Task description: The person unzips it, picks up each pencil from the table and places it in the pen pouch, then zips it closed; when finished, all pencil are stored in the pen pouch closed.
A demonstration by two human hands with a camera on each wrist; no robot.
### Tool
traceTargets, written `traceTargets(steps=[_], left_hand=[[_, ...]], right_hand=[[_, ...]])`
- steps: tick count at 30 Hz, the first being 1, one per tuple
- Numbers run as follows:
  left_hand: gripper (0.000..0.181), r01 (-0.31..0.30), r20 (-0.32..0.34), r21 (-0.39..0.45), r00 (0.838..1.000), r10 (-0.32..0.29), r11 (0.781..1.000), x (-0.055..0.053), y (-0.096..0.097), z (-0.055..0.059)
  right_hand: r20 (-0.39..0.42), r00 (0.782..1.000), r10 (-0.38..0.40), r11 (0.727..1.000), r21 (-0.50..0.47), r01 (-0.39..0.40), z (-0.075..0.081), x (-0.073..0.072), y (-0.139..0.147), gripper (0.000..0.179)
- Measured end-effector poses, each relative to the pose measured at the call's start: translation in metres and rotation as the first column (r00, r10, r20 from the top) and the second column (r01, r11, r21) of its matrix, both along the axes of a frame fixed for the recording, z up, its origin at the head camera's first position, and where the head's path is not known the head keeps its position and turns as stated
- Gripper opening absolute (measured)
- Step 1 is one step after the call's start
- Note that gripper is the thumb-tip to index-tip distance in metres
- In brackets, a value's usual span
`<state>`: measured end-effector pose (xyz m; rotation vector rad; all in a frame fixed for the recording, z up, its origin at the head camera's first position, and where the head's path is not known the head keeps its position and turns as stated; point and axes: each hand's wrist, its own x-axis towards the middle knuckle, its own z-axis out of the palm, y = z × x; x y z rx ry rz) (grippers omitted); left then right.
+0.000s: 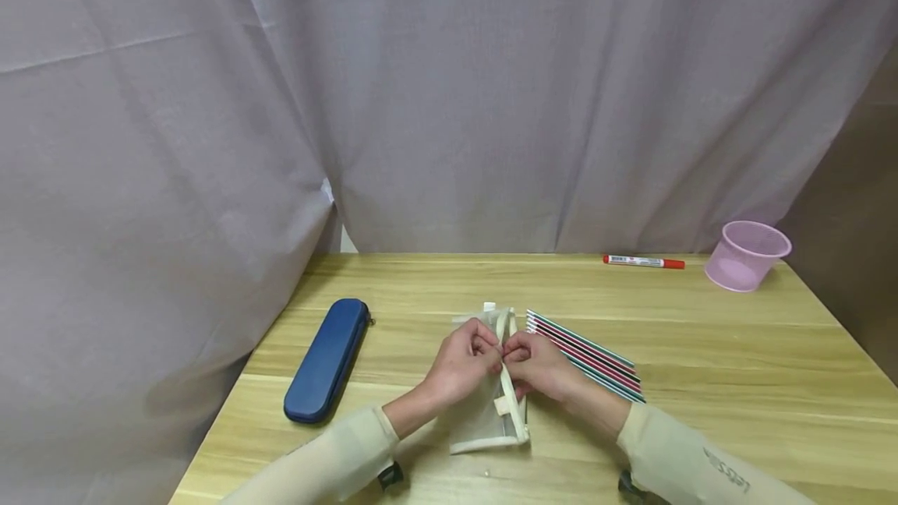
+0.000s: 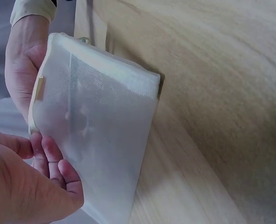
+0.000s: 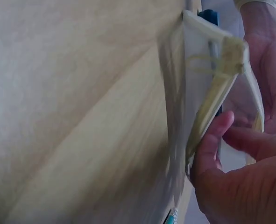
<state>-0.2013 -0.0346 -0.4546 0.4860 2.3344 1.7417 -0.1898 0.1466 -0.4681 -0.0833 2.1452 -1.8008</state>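
A see-through mesh pencil pouch (image 1: 480,419) with cream trim stands on edge over the wooden table, between both hands. My left hand (image 1: 463,361) pinches its trimmed upper edge between thumb and fingers. Right beside it, my right hand (image 1: 543,366) grips the same edge from the other side, fingertips nearly meeting the left ones. In the left wrist view the broad mesh side (image 2: 112,123) hangs below the fingers, and a small tab shows on the trim. The right wrist view has the cream border (image 3: 215,98) bowed outward near the right thumb and fingers.
A row of several striped pencils (image 1: 596,357) lies just right of the pouch. On the left is a dark blue zip case (image 1: 326,361). A red marker (image 1: 641,262) and a pink mesh cup (image 1: 745,259) are toward the back right, before a grey curtain (image 1: 456,100).
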Motion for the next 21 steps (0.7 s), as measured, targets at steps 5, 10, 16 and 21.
traceTargets(steps=[5,10,16,21], left_hand=[[0.012,-0.016,0.013,-0.016,1.0,0.016,1.0,-0.001,-0.003,0.001],[0.012,-0.039,0.02,-0.013,0.999,0.039,0.999,-0.002,-0.005,0.0],[0.014,-0.045,0.023,0.022,0.999,0.044,0.999,-0.002,-0.007,0.0],[0.014,-0.052,0.028,0.031,0.998,0.051,0.998,-0.004,-0.008,0.0]], right_hand=[[-0.025,1.0,0.002,1.0,0.007,-0.002,0.003,-0.003,0.007,0.035],[-0.12,0.993,-0.009,0.999,0.038,0.013,0.011,-0.009,0.023,0.036],[-0.252,0.967,-0.042,0.991,0.109,0.072,0.017,-0.024,0.059,0.033],[-0.278,0.958,-0.074,0.974,0.186,0.129,0.011,-0.048,0.093,0.032]])
